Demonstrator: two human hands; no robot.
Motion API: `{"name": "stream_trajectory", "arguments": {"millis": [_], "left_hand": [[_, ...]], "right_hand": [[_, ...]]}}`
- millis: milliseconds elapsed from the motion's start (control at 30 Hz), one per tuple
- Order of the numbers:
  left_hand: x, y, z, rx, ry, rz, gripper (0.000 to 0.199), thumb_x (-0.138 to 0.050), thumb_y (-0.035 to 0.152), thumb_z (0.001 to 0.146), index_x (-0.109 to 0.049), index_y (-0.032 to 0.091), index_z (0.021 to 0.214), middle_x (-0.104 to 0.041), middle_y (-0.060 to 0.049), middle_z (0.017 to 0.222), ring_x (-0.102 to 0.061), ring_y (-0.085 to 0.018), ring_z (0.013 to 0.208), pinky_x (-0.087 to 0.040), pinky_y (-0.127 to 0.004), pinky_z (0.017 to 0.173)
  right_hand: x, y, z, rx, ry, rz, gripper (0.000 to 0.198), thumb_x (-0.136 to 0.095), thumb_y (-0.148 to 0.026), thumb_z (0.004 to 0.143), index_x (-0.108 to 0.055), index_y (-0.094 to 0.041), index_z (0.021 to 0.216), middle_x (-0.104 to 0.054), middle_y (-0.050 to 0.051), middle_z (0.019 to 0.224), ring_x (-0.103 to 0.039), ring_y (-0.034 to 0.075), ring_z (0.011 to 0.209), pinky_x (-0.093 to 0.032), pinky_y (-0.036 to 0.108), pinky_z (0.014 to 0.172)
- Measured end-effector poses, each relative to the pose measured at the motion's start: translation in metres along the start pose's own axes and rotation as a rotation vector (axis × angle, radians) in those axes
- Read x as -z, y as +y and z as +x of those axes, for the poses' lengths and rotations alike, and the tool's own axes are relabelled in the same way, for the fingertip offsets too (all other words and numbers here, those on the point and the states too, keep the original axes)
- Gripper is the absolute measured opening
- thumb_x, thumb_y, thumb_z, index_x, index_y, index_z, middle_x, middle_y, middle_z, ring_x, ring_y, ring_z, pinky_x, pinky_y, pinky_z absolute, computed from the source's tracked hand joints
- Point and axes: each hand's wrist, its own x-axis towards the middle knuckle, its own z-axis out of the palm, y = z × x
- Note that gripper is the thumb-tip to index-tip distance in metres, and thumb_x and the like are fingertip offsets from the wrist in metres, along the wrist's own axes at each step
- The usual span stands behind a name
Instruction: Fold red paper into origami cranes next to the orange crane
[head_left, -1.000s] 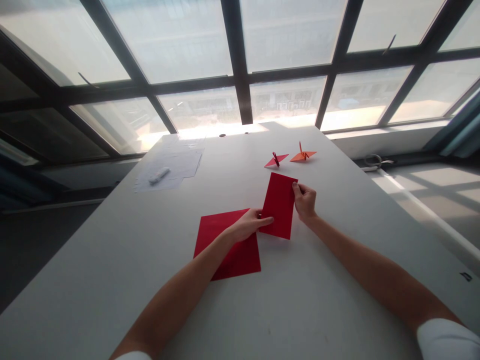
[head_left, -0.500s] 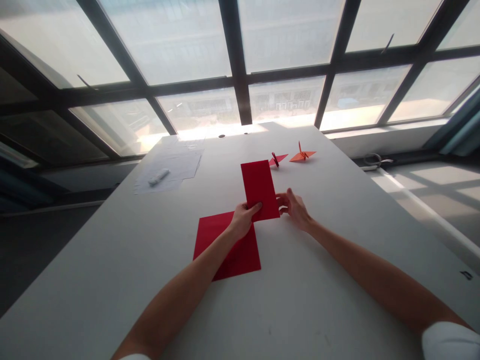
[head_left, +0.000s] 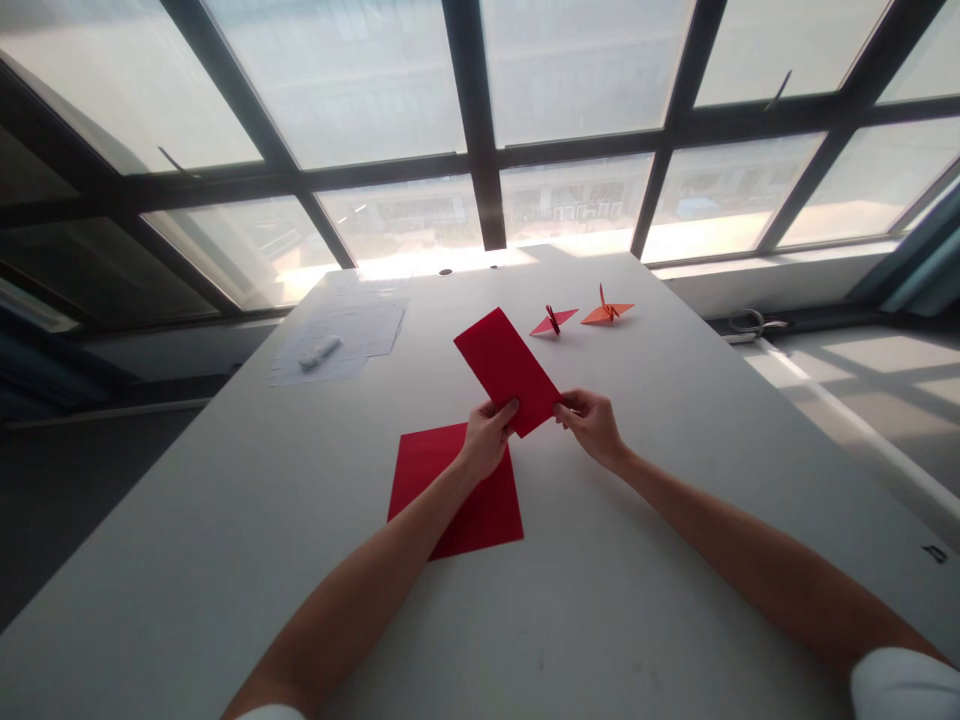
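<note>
the held red paper (head_left: pixel 500 358) has its long axis from far left to near right; the left hand (head_left: pixel 487 438) pinches its left edge, the right hand (head_left: pixel 595 423) its right corner.

I hold one oblong red paper (head_left: pixel 508 368), plain and straight-edged, its broad face turned toward me. I grip it near its lower left edge and at its right corner; it sits slanted, the far end pointing away to my left.
</note>
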Motion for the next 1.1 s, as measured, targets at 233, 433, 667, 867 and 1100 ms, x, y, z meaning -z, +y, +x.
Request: {"name": "stream_trajectory", "arguments": {"millis": [233,433,667,867,1100], "left_hand": [[0.01,0.034,0.013,-0.264,0.294,0.188,0.044,-0.064,0.037,0.086,-0.053,0.024,0.126,-0.063,-0.012,0.121,-0.066,-0.022,0.103,-0.051,-0.04,0.091],[-0.001,0.099,0.016,-0.533,0.119,1.005,0.036,-0.064,0.04,0.086,-0.065,0.021,0.117,-0.066,-0.01,0.12,-0.06,-0.025,0.115,-0.043,-0.041,0.102],[-0.053,0.077,0.001,0.322,-0.606,0.995,0.04,-0.078,0.053,0.068,-0.078,0.015,0.081,-0.071,-0.007,0.067,-0.066,-0.022,0.059,-0.048,-0.029,0.057],[-0.049,0.031,0.001,0.314,-0.395,0.581,0.038,-0.076,0.048,0.074,-0.078,0.013,0.089,-0.074,-0.011,0.077,-0.068,-0.022,0.061,-0.048,-0.027,0.052],[-0.037,0.003,0.006,0.318,-0.373,0.469,0.041,-0.074,0.049,0.078,-0.077,0.012,0.096,-0.075,-0.012,0.089,-0.07,-0.022,0.073,-0.052,-0.027,0.062]], "right_hand": [[0.028,-0.008,0.022,-0.091,-0.107,-0.142,0.014,-0.059,-0.029,0.078,-0.062,-0.016,0.078,-0.063,0.001,0.057,-0.054,0.013,0.048,-0.041,0.024,0.045],[0.064,-0.046,0.036,-0.099,-0.703,-0.452,0.012,-0.058,-0.024,0.081,-0.066,-0.016,0.081,-0.064,0.0,0.061,-0.056,0.012,0.056,-0.042,0.023,0.051],[0.052,-0.072,0.039,-0.063,-0.781,-0.401,0.017,-0.065,-0.031,0.081,-0.071,-0.016,0.084,-0.068,0.002,0.069,-0.058,0.014,0.06,-0.044,0.024,0.053],[0.06,-0.047,0.035,-0.184,-0.535,-0.189,0.032,-0.071,-0.045,0.078,-0.074,-0.015,0.089,-0.073,0.005,0.077,-0.065,0.019,0.067,-0.05,0.028,0.057],[0.062,-0.026,0.042,-0.259,-0.684,-0.158,0.032,-0.07,-0.046,0.079,-0.074,-0.015,0.086,-0.072,0.004,0.077,-0.065,0.018,0.068,-0.051,0.027,0.059]]}}
